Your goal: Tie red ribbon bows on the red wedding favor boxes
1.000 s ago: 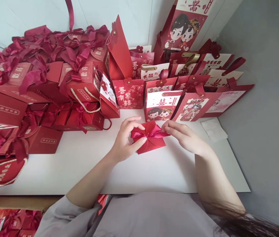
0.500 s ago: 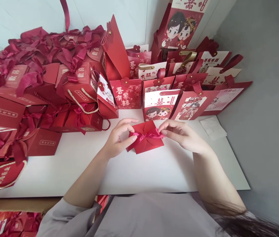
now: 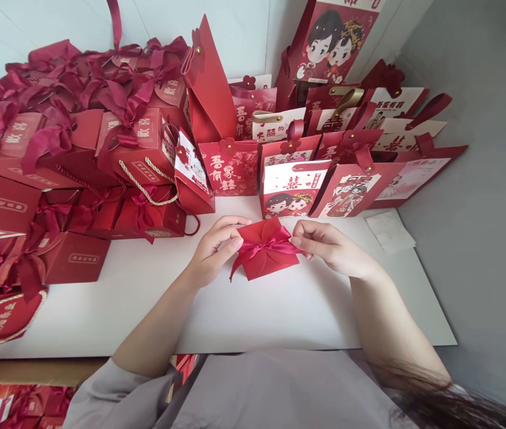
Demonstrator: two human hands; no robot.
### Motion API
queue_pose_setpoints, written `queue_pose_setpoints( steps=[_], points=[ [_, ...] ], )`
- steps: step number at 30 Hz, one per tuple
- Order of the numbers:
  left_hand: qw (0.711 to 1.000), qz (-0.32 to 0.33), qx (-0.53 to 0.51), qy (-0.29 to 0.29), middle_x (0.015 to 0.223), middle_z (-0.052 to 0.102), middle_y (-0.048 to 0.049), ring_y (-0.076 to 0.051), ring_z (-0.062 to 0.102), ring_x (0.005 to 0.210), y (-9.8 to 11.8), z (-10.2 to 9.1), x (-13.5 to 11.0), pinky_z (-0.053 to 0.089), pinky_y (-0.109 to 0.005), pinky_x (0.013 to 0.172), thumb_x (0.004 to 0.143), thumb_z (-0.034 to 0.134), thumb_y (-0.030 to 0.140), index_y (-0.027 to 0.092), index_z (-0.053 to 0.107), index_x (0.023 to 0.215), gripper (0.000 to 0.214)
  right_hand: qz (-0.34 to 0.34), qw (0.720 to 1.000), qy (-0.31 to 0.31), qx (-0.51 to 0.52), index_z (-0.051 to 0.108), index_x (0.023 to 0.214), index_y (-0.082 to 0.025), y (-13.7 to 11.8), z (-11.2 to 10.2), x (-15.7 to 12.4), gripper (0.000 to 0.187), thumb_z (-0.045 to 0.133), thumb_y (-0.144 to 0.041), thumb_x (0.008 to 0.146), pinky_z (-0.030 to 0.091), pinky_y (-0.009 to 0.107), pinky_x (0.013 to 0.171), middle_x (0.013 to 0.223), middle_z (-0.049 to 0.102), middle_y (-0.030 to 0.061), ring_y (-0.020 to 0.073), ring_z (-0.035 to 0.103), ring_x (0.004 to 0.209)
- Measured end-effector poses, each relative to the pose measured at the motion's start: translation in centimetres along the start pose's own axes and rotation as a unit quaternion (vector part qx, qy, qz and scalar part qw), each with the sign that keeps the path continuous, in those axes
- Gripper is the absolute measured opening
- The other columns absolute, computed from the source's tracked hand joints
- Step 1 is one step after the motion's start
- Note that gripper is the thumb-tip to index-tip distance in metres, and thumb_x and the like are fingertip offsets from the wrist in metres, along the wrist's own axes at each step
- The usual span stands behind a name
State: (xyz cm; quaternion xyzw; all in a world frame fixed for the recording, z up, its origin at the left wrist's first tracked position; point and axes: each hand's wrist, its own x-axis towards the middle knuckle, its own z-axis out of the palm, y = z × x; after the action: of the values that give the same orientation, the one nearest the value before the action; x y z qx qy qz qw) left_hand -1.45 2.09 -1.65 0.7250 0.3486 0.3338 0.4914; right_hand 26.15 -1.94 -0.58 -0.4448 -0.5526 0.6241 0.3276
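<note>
A small red gift box [image 3: 270, 266] with folded petal flaps sits on the white table in front of me. Across its top lies a magenta ribbon [image 3: 264, 245] tied in a bow, one tail hanging over the box's left side. My left hand [image 3: 217, 245] is at the box's left edge, thumb and fingers pinched on the left part of the ribbon. At the other side, my right hand [image 3: 324, 243] pinches the ribbon's right part between thumb and fingers. The undersides of the fingers are partly hidden.
Stacked red boxes with ribbon bows [image 3: 78, 137] fill the left side of the white table [image 3: 253, 322]. Red and white gift bags [image 3: 297, 190] stand along the back. A folded white tissue [image 3: 390, 232] lies by the grey wall [image 3: 480, 196] on the right. More red packages [image 3: 33, 405] show below the table at lower left.
The bow's loops have been drawn wider and fuller across the box. A ribbon tail now hangs at the left. My right hand has shifted slightly right, and the left fingers have closed more.
</note>
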Motion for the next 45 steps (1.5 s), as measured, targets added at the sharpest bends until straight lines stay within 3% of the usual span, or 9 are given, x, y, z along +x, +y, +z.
queue_pose_setpoints(
  steps=[12,15,17,20,24,28,35,41,45],
  points=[
    [1.0,0.004,0.02,0.011,0.125,0.062,-0.0078,-0.022,0.059,0.116,0.2,0.5,0.2,0.045,-0.036,0.1,0.099,0.053,0.03,0.02,0.057,0.075,0.027,0.032,0.998,-0.009,-0.045,0.051,0.08,-0.021,-0.2,-0.5,-0.3,0.032,0.057,-0.045,0.099,0.035,0.028,0.065,0.072,0.047,-0.0041,0.013,0.043,0.067],
    [0.999,-0.008,0.014,0.039,0.123,0.061,-0.0082,-0.023,0.06,0.115,0.5,1.3,0.1,0.045,-0.038,0.101,0.092,0.065,0.032,0.02,0.055,0.073,0.025,0.008,0.992,0.046,-0.117,0.052,0.08,-0.022,-0.3,0.1,-0.1,0.032,0.051,-0.045,0.102,0.037,0.03,0.067,0.075,0.052,-0.0024,0.0145,0.047,0.07],
    [0.999,-0.015,0.021,0.046,0.123,0.061,-0.0087,-0.024,0.06,0.115,0.6,1.6,0.1,0.045,-0.04,0.102,0.086,0.072,0.031,0.02,0.053,0.073,0.026,-0.072,0.969,0.154,-0.178,0.054,0.085,-0.022,-0.5,0.8,0.0,0.025,0.052,-0.04,0.102,0.042,0.032,0.073,0.083,0.058,0.0005,0.0174,0.054,0.079],
    [0.999,-0.021,-0.001,0.024,0.126,0.06,-0.0094,-0.026,0.059,0.118,0.5,1.5,0.1,0.045,-0.041,0.104,0.087,0.071,0.033,0.02,0.052,0.075,0.026,-0.263,0.869,0.29,-0.304,0.06,0.095,-0.023,-0.8,2.3,-0.1,0.005,0.061,-0.027,0.096,0.046,0.04,0.086,0.097,0.064,0.0059,0.0242,0.061,0.097],
    [0.995,-0.03,-0.09,-0.004,0.126,0.061,-0.0102,-0.027,0.057,0.12,0.1,0.8,0.3,0.043,-0.044,0.108,0.1,0.044,0.038,0.02,0.055,0.074,0.034,-0.411,0.781,0.18,-0.434,0.067,0.1,-0.024,-1.0,5.2,-0.7,0.01,0.067,-0.027,0.091,0.049,0.044,0.089,0.105,0.071,0.0062,0.0244,0.063,0.097],
    [0.991,-0.045,-0.123,-0.006,0.127,0.063,-0.0099,-0.029,0.055,0.125,-0.1,0.6,0.4,0.037,-0.045,0.116,0.1,0.041,0.036,0.02,0.06,0.074,0.036,-0.414,0.745,0.083,-0.517,0.072,0.098,-0.024,-0.4,8.5,-0.7,0.021,0.059,-0.04,0.099,0.029,0.056,0.121,0.127,0.071,0.0067,0.0245,0.06,0.123],
    [0.991,-0.055,-0.121,0.012,0.133,0.063,-0.0102,-0.03,0.055,0.128,0.0,0.6,0.4,0.038,-0.046,0.116,0.098,0.043,0.04,0.02,0.057,0.071,0.036,-0.391,0.725,0.088,-0.56,0.068,0.124,-0.016,0.3,9.7,-0.6,0.028,0.053,-0.016,0.101,0.019,0.063,0.126,0.134,0.069,0.0101,0.0244,0.056,0.135],
    [0.991,-0.059,-0.122,0.008,0.131,0.063,-0.0106,-0.03,0.056,0.125,-0.1,0.6,0.4,0.04,-0.048,0.114,0.098,0.044,0.037,0.02,0.057,0.071,0.034,-0.366,0.731,0.088,-0.569,0.074,0.105,-0.018,0.3,10.2,-0.8,0.025,0.052,-0.031,0.103,0.011,0.064,0.127,0.141,0.064,0.0107,0.0264,0.055,0.135],
    [0.992,-0.053,-0.116,0.018,0.136,0.06,-0.0102,-0.03,0.054,0.127,-0.4,0.7,0.3,0.038,-0.046,0.114,0.098,0.043,0.036,0.02,0.056,0.073,0.033,-0.315,0.708,0.091,-0.625,0.067,0.124,-0.011,0.7,11.2,-0.8,0.029,0.05,-0.022,0.103,-0.002,0.068,0.124,0.15,0.054,0.0151,0.029,0.045,0.144]
  ],
)
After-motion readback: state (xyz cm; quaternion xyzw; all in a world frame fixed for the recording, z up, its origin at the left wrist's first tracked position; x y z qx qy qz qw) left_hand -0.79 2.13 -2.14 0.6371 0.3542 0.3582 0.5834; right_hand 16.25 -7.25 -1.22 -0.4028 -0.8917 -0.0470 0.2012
